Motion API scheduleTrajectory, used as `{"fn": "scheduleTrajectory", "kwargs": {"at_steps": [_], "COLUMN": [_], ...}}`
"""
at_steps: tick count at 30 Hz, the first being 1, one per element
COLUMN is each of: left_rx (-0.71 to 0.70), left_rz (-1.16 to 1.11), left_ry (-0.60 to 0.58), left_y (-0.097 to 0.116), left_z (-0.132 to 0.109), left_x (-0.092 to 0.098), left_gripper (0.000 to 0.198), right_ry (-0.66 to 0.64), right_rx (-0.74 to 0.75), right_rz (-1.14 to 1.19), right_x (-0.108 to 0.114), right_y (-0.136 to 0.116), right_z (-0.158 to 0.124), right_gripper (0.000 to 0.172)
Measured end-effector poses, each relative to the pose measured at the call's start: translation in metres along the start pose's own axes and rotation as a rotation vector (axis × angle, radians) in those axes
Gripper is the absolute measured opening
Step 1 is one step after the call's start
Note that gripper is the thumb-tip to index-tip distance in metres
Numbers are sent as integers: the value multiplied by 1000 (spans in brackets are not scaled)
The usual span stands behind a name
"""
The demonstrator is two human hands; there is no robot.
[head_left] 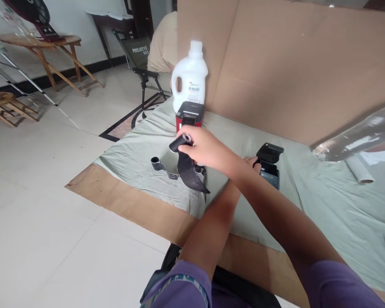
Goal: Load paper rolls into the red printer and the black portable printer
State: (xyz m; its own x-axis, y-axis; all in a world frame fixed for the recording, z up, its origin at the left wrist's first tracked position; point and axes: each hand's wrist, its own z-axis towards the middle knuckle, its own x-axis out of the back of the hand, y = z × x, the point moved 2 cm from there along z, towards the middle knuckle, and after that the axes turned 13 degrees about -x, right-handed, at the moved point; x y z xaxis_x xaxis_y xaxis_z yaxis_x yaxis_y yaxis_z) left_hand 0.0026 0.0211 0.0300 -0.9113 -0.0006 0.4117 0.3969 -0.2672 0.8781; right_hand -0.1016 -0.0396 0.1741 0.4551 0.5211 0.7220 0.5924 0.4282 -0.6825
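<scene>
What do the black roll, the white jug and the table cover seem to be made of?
The black roll looks like thin, slightly glossy plastic film: its loose strip hangs limp and curls. The white jug is opaque moulded plastic, handle formed in. The cover is matte pale-green cloth, creased.

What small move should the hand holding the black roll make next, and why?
Probably wind in the slack first. The right hand holds the black roll above the cloth, and its loose strip sags down toward a small core lying there; the left hand is beside the dark blue device.
</scene>
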Motion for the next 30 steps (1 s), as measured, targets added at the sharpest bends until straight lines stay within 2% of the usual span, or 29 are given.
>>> {"fn": "scheduleTrajectory", "kwargs": {"at_steps": [5,9,18,21,25,28,30], "left_rx": [-3,-2,-6,-10,6,8,11], "left_rz": [18,36,23,16,52,66,68], "left_ry": [7,31,-9,23,31,26,22], "left_y": [-5,-10,-12,-13,-9,-6,-6], "left_z": [3,6,7,6,5,4,4], "left_x": [-5,-11,-8,-8,-7,-6,-6], "left_gripper": [52,52,51,52,51,51,51], "right_ry": [-39,-57,-130,-129,-121,-115,-96], "right_rx": [30,102,86,126,227,181,150], "right_rz": [-301,-456,-377,-461,-622,-676,-641], "right_x": [-36,-50,-40,-54,-84,-97,-95], "right_y": [24,39,27,29,30,24,19], "right_z": [31,48,54,55,57,58,56], "right_gripper": [16,18,23,18,16,20,27]}}
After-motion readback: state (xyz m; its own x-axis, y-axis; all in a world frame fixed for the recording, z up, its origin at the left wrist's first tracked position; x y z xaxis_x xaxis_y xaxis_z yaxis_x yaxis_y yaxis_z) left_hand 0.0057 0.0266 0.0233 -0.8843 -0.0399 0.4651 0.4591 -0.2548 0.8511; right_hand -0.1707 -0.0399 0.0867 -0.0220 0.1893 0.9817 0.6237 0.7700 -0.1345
